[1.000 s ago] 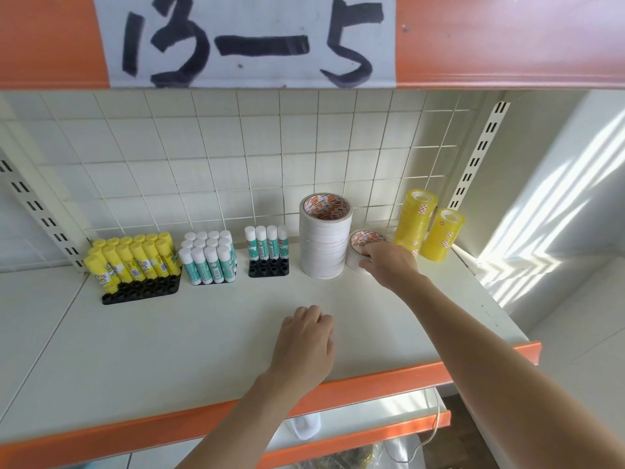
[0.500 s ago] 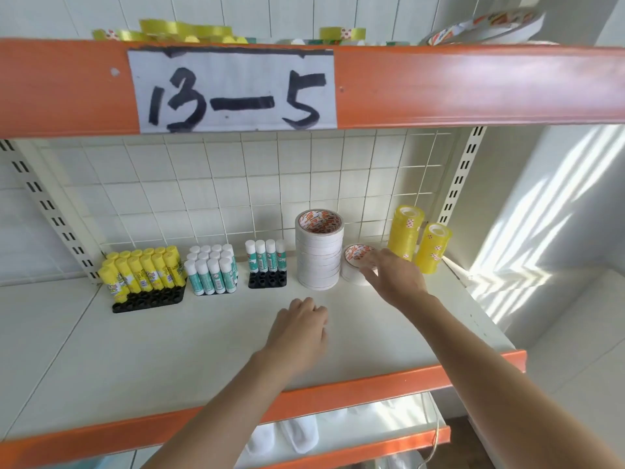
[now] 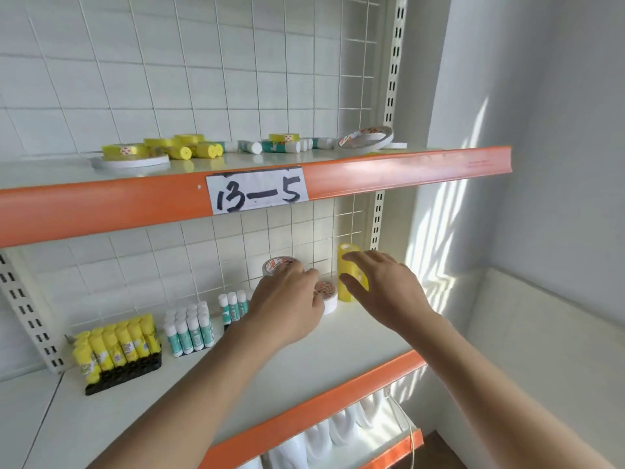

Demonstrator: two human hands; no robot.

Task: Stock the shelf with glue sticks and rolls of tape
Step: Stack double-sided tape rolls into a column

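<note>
On the middle shelf [image 3: 304, 360] stand yellow glue sticks [image 3: 116, 346] in a black tray, white-and-teal glue sticks [image 3: 189, 330], a tall stack of white tape rolls [image 3: 275, 265], a low white tape roll [image 3: 327, 296] and yellow tape rolls [image 3: 348, 275]. My left hand [image 3: 287, 306] hovers in front of the white stack with loosely curled fingers and holds nothing. My right hand [image 3: 385, 289] is raised with spread fingers in front of the yellow rolls, empty. The upper shelf [image 3: 236, 164] carries loose yellow tape rolls [image 3: 159, 148], lying glue sticks [image 3: 270, 146] and flat white tape rolls [image 3: 367, 138].
An orange shelf edge with the paper label "13-5" [image 3: 258, 192] crosses between the two shelves. A white wire grid [image 3: 203, 79] backs the shelving. A white wall [image 3: 541, 164] stands on the right. White items [image 3: 321, 438] lie on the lowest shelf.
The view has tilted up, so the upper shelf shows. My right hand has let go of the low white roll and lifted. My left hand rose off the shelf toward the tape stack.
</note>
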